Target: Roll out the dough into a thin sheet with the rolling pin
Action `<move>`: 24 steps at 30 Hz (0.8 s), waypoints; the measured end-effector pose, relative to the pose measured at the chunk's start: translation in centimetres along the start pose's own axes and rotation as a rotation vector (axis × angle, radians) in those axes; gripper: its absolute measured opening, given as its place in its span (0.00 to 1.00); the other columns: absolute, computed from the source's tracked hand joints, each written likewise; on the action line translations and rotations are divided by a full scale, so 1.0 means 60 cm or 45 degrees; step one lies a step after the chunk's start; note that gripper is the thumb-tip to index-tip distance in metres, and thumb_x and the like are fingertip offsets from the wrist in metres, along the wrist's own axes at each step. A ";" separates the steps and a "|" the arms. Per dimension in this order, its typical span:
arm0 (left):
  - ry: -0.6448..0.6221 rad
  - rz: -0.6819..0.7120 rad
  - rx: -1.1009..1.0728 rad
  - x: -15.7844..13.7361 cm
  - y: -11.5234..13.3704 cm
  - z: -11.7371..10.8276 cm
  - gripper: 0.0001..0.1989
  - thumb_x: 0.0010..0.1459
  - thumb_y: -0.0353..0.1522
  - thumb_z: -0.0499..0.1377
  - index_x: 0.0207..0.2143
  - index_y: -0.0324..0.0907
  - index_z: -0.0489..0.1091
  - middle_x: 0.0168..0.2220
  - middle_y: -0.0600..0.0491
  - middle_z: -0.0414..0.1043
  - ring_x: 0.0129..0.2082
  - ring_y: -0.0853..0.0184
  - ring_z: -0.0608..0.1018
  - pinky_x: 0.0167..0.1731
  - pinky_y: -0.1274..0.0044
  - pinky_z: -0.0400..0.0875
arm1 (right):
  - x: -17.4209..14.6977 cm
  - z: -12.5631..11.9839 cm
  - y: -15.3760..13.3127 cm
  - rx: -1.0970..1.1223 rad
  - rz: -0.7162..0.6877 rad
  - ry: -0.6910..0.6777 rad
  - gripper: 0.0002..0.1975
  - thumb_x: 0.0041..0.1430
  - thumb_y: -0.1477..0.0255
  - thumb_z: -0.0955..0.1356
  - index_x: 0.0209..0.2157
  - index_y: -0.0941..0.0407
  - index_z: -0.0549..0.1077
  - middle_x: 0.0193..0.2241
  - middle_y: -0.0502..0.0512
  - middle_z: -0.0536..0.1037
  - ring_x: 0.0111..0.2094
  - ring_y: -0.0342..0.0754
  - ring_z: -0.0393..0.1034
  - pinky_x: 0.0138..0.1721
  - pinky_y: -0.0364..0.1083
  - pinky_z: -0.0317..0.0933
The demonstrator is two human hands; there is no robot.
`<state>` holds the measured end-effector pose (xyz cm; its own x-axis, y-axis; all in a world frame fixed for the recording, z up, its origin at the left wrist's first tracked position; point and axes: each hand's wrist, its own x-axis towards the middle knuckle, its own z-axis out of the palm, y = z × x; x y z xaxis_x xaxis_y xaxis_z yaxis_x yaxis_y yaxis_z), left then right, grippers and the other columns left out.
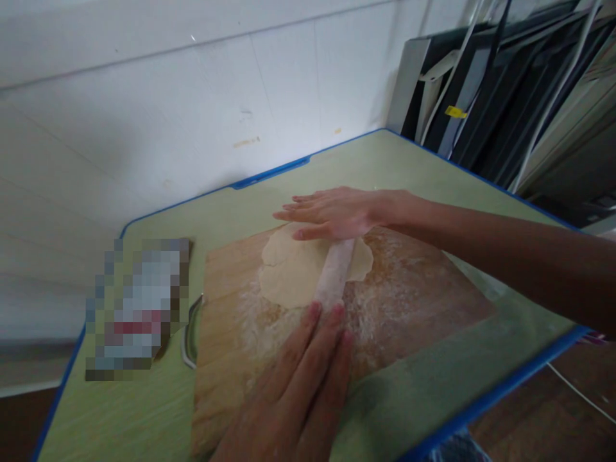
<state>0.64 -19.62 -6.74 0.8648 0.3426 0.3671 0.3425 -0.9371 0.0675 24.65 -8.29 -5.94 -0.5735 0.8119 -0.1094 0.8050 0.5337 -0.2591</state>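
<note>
A flour-dusted rolling pin lies across a flat, roughly round sheet of pale dough. The dough rests on a wooden board streaked with flour. My right hand reaches in from the right and lies flat over the pin's far end, fingers stretched out to the left and thumb apart. At the pin's near end, my left hand comes up from the bottom edge with its fingers extended, fingertips touching the pin. Neither hand is wrapped round it. The palms and the pin's ends are hidden under the hands.
The board has a metal handle on its left. A blurred-out packet lies beside it on the green table with blue edging. A white wall stands behind, and dark panels lean at the back right.
</note>
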 end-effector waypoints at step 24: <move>0.089 0.196 0.086 0.061 0.103 0.053 0.18 0.65 0.26 0.43 0.46 0.40 0.71 0.48 0.55 0.75 0.52 0.69 0.73 0.51 0.78 0.69 | -0.084 0.014 0.006 -0.031 -0.055 0.129 0.26 0.66 0.62 0.53 0.62 0.55 0.55 0.64 0.56 0.55 0.65 0.53 0.41 0.62 0.63 0.34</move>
<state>7.09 -23.92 -7.94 0.8821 0.1875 0.4321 0.2337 -0.9707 -0.0558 27.71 -12.41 -6.26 -0.5908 0.8069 -0.0010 0.7839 0.5736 -0.2376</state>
